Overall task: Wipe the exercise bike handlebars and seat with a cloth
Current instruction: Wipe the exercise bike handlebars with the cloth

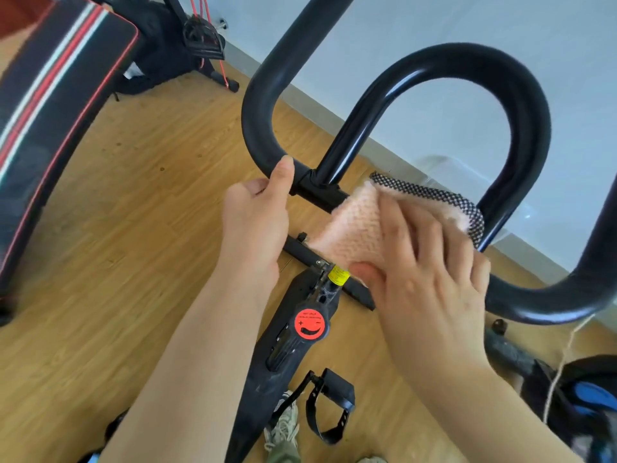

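Note:
The black handlebars (467, 65) of the exercise bike loop across the upper middle and right of the head view. My left hand (257, 222) grips the left bar near the centre clamp, thumb up over the tube. My right hand (424, 262) holds a pink cloth (357, 228) with a black-and-white checked edge, wrapped over the centre bar; the thumb pinches it from below and the fingers lie on top. Below are the bike's frame and its red resistance knob (310, 324). The seat is out of view.
A black padded bench with red and white stripes (50, 105) fills the upper left. Another black machine (187, 38) stands at the back by the pale wall. A pedal with a strap (330, 406) and my shoe (283, 426) are low down on the wooden floor.

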